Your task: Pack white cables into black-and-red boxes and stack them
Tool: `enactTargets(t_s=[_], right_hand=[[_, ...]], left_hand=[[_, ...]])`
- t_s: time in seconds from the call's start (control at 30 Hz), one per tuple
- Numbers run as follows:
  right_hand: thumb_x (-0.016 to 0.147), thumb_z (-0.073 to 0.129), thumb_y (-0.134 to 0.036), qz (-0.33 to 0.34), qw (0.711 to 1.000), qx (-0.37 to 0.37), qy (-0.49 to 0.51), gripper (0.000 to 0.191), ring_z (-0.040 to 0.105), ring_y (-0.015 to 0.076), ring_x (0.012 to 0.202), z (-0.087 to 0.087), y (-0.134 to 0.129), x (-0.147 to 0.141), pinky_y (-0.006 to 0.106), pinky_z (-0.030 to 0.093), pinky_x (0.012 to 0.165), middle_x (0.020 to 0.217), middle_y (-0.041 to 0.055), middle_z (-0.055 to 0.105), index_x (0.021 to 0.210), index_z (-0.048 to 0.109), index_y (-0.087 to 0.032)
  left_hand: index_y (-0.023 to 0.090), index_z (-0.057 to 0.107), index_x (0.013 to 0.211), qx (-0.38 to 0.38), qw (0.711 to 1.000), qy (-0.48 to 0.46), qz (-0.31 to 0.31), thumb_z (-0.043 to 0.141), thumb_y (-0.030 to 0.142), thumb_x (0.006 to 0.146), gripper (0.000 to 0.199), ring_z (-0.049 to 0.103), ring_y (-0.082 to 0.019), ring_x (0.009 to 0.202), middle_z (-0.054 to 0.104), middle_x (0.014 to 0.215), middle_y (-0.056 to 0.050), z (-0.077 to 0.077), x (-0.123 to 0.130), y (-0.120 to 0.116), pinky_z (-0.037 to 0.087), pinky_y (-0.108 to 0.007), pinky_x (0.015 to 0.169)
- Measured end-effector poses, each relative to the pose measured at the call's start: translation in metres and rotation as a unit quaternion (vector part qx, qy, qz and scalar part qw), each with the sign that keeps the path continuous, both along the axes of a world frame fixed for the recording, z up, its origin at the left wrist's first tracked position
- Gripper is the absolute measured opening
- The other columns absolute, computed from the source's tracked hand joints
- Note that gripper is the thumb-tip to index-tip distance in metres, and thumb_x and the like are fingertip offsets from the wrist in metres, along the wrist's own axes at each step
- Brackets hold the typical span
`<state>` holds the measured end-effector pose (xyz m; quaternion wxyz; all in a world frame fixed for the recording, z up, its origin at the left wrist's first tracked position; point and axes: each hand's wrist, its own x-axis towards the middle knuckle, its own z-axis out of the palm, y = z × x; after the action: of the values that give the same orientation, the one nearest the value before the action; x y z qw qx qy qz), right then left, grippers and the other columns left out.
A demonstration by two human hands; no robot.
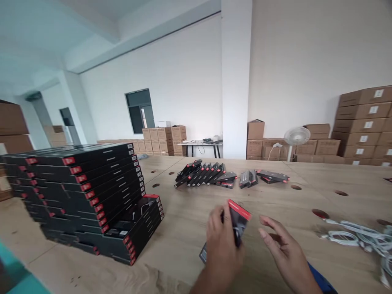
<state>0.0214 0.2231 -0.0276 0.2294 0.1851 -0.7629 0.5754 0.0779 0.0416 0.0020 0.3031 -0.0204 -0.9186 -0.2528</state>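
Observation:
My left hand is wrapped round a small black box with a red end, held tilted above the table near its front. The grey lower corner of the box shows past my wrist; the rest of it is hidden by my fingers. To the right of the box my right hand is held apart from it, thumb and fingers spread, with nothing in it. Farther off on the table, a leaning row of black boxes with red ends lies beyond my hands, and a few similar boxes lie beside them.
Tall stacks of flat black boxes stand on the left of the wooden table. White coiled cables lie at the right, near round holes in the tabletop. Behind are a white fan and piled cartons.

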Motion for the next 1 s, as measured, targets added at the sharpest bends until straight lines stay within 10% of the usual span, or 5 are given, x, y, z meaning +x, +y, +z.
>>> enactTargets(t_s=[0.23,0.4,1.0], right_hand=[[0.076,0.061,-0.043,-0.061,0.925,0.336,-0.169,0.028,0.069,0.0342,0.1,-0.022,0.073,-0.041,0.045,0.053,0.088,0.101,0.0136,0.075,0.092,0.071,-0.022],[0.076,0.063,-0.04,-0.031,0.911,0.351,-0.216,0.039,0.068,0.0341,0.108,-0.028,0.084,-0.044,0.042,0.051,0.09,0.113,0.013,0.075,0.109,0.07,-0.02],[0.079,0.055,-0.052,-0.03,0.92,0.283,-0.27,0.045,0.071,0.0336,0.103,-0.038,0.091,-0.054,0.042,0.052,0.085,0.11,0.01,0.078,0.109,0.074,-0.024]], left_hand=[[0.013,0.041,0.148,-0.243,0.939,-0.117,0.214,0.056,0.024,0.083,0.068,0.048,-0.033,0.133,0.044,0.149,-0.019,0.106,0.028,-0.164,0.039,-0.043,0.112],[0.014,0.067,0.114,-0.275,0.894,-0.214,0.28,0.058,0.019,0.076,0.039,0.061,-0.036,0.12,0.069,0.117,-0.018,0.123,0.036,-0.236,0.044,-0.045,0.104],[0.02,0.069,0.101,-0.325,0.852,-0.294,0.287,0.064,0.025,0.073,0.029,0.066,-0.033,0.109,0.072,0.109,-0.013,0.127,0.032,-0.251,0.049,-0.04,0.09]])
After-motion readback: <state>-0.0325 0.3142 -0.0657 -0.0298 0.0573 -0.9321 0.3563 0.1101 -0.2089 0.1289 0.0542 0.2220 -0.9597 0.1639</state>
